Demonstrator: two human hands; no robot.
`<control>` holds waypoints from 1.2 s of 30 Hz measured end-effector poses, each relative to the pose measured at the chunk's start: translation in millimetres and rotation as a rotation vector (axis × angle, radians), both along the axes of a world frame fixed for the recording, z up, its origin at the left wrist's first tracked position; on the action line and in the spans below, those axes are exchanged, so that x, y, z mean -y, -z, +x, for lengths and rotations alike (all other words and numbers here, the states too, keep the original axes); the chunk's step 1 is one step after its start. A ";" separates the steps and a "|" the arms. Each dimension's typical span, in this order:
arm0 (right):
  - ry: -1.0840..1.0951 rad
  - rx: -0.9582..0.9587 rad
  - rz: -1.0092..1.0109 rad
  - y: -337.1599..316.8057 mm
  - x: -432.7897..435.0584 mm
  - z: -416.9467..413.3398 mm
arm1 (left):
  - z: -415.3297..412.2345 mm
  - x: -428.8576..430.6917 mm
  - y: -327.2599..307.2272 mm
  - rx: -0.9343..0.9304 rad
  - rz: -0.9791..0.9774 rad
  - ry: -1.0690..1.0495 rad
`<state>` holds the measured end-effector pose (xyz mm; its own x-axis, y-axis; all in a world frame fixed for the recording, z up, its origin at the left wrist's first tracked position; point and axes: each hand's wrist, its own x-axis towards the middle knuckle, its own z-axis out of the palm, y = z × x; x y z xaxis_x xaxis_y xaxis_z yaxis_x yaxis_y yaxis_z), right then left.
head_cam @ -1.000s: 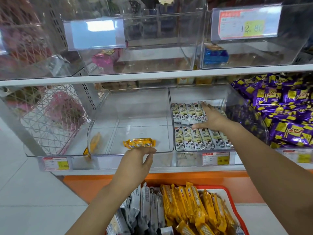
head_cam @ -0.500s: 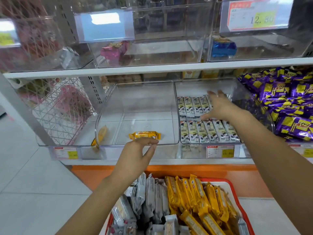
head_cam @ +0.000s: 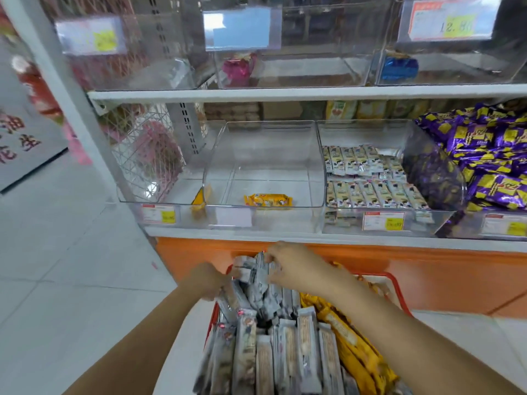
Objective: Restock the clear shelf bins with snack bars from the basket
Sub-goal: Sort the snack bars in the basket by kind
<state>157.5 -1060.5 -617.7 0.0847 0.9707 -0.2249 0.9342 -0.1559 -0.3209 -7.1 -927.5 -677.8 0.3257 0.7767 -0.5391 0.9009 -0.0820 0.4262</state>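
Your left hand [head_cam: 206, 282] has its fingers sunk behind the grey-wrapped bars [head_cam: 256, 275] at the basket [head_cam: 395, 283] edge, so you cannot tell what they grip; motion blur smears those bars where your right hand [head_cam: 299, 269] pinches them; the basket's near end runs off the bottom edge. The print on the price tags [head_cam: 383, 220] is too small and soft to read; the top label [head_cam: 453, 22] shows only its large digits; the purple packets [head_cam: 499, 155] are cut by the right edge.

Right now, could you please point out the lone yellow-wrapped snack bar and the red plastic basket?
yellow-wrapped snack bar [head_cam: 268, 201]: head view, middle of the wrapper.
red plastic basket [head_cam: 382, 275]: head view, far rim.
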 end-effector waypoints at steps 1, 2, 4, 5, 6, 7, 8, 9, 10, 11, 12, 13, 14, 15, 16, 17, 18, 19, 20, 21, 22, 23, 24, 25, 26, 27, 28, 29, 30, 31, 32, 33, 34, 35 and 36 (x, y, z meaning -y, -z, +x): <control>0.000 -0.007 0.000 13.6 -7.2 -7.1 | -5.0 1.1 8.0 0.031 -0.069 -0.052; 0.005 -0.022 0.016 25.3 -14.4 -13.1 | -8.2 4.0 11.7 0.083 -0.121 -0.104; 0.015 -0.064 0.036 42.9 -28.4 -22.4 | -10.3 10.7 11.6 0.150 -0.159 -0.172; 0.009 -0.079 0.035 49.5 -35.1 -26.2 | -8.7 14.3 9.7 0.158 -0.155 -0.179; -0.008 -0.085 0.025 55.2 -41.3 -29.7 | -6.7 16.5 8.3 0.152 -0.140 -0.169; -0.031 -0.075 0.010 59.7 -47.1 -32.8 | -4.4 18.1 6.7 0.143 -0.114 -0.153; -0.056 -0.046 -0.006 63.3 -52.3 -35.6 | -2.7 19.0 5.6 0.133 -0.100 -0.146; -0.075 -0.004 -0.024 66.7 -57.4 -37.9 | -1.8 18.1 5.2 0.134 -0.091 -0.143; -0.085 0.040 -0.045 69.0 -61.6 -40.1 | -1.8 16.9 4.7 0.133 -0.094 -0.134; -0.085 0.081 -0.066 71.0 -65.6 -42.2 | -2.3 15.4 4.1 0.122 -0.112 -0.116; -0.077 0.119 -0.082 72.2 -69.3 -44.1 | -3.6 13.7 3.9 0.126 -0.145 -0.101; -0.063 0.154 -0.093 72.9 -72.4 -45.8 | -5.0 12.4 3.0 0.139 -0.180 -0.089; -0.050 0.186 -0.100 72.8 -74.8 -47.8 | -6.4 11.2 2.6 0.161 -0.219 -0.089; -0.040 0.216 -0.101 72.9 -76.8 -49.6 | -7.9 9.1 3.4 0.186 -0.248 -0.096; -0.033 0.239 -0.095 73.2 -78.5 -51.0 | -9.9 6.9 4.3 0.208 -0.269 -0.107; -0.027 0.251 -0.082 73.4 -79.4 -51.8 | -11.6 5.1 3.8 0.221 -0.286 -0.119; -0.018 0.252 -0.064 73.2 -79.7 -52.1 | -13.8 3.8 2.6 0.228 -0.299 -0.131; -0.003 0.240 -0.046 72.4 -79.4 -51.9 | -16.0 1.9 1.5 0.231 -0.309 -0.141; 0.018 0.212 -0.027 70.7 -77.9 -50.9 | -17.5 0.2 0.5 0.235 -0.313 -0.154; 0.044 0.170 -0.007 68.2 -75.1 -49.5 | -18.4 -2.0 -1.0 0.240 -0.309 -0.170; 0.071 0.123 0.019 64.6 -71.2 -47.6 | -18.3 -3.9 -4.2 0.251 -0.296 -0.187; 0.096 0.079 0.049 59.9 -65.5 -45.8 | -17.5 -6.0 -8.6 0.269 -0.273 -0.208; 0.116 0.043 0.081 53.7 -58.3 -44.1 | -16.6 -8.2 -14.7 0.297 -0.250 -0.237; 0.134 0.013 0.112 46.6 -49.4 -42.5 | -15.8 -9.5 -22.4 0.330 -0.237 -0.267; 0.150 -0.016 0.144 39.0 -39.4 -40.9 | -15.7 -9.1 -32.2 0.356 -0.242 -0.279; 0.165 -0.047 0.179 31.9 -27.6 -39.1 | -16.1 -7.0 -42.5 0.370 -0.272 -0.264; 0.182 -0.076 0.228 25.2 -15.4 -37.4 | -17.2 -1.8 -54.4 0.375 -0.328 -0.227; 0.201 -0.100 0.291 19.3 -2.9 -36.1 | -17.7 5.1 -65.6 0.391 -0.405 -0.185; 0.220 -0.114 0.374 14.6 9.3 -35.0 | -16.7 13.1 -75.7 0.423 -0.486 -0.147; 0.233 -0.113 0.469 11.1 20.7 -34.4 | -13.9 21.4 -84.1 0.472 -0.559 -0.122; 0.241 -0.101 0.559 9.0 31.0 -34.0 | -9.0 30.9 -91.6 0.536 -0.618 -0.112; 0.243 -0.085 0.641 7.9 40.2 -33.7 | -2.8 39.8 -97.4 0.606 -0.659 -0.119; 0.242 -0.070 0.710 7.3 47.8 -32.9 | 4.2 47.4 -101.4 0.672 -0.681 -0.137; 0.239 -0.064 0.760 6.6 54.2 -31.3 | 10.8 55.1 -104.9 0.728 -0.692 -0.154; 0.233 -0.067 0.803 4.8 59.4 -28.6 | 16.9 61.4 -107.0 0.772 -0.699 -0.170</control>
<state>128.9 -1119.9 -622.4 0.3140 0.7973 0.5154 0.8815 -0.0432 -0.4703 9.8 -988.9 -570.8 0.6874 0.4408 -0.5772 0.3419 0.5048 0.7926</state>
